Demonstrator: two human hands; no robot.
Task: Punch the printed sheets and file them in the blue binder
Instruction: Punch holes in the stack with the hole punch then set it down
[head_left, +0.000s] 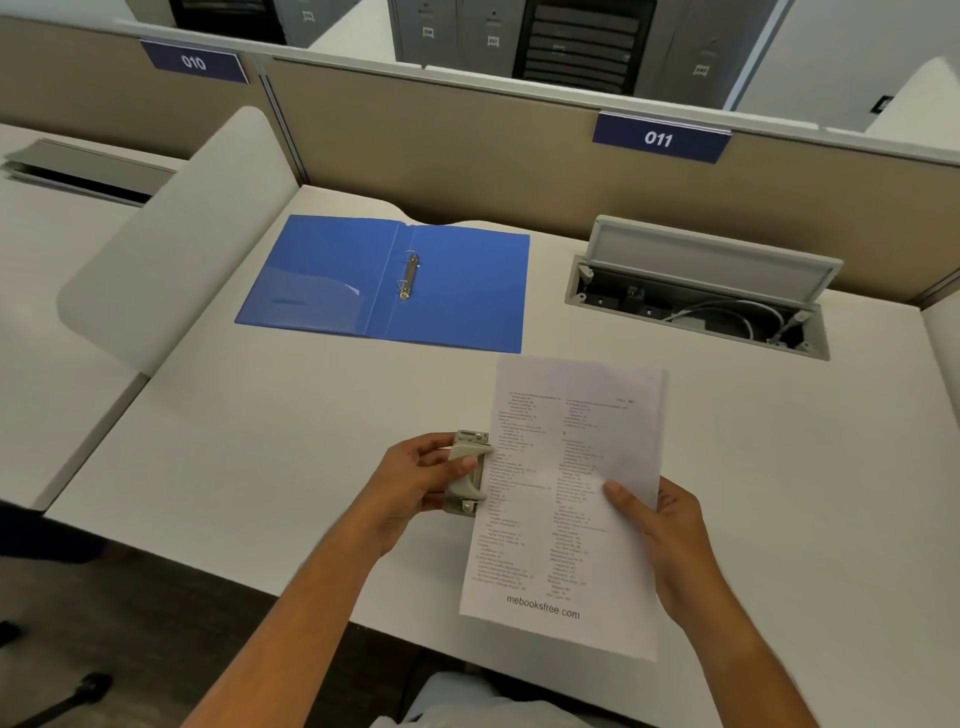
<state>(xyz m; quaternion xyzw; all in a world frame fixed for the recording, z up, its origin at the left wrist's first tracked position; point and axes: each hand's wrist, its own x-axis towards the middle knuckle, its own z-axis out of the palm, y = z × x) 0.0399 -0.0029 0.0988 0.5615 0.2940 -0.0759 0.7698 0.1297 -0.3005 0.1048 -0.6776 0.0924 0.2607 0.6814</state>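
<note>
A grey hole punch is gripped in the left hand against the left edge of the printed sheets; their right edge is pinched by the right hand; beyond the sheets, the blue binder is laid open, its 2 rings exposed.

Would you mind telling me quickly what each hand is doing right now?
Left hand: closed around the hole punch, which sits on the sheets' left edge.
Right hand: gripping the printed sheets at their right edge.

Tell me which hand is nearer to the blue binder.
Left. The left hand, holding the hole punch, is below the blue binder; the right hand is farther down-right.
</note>
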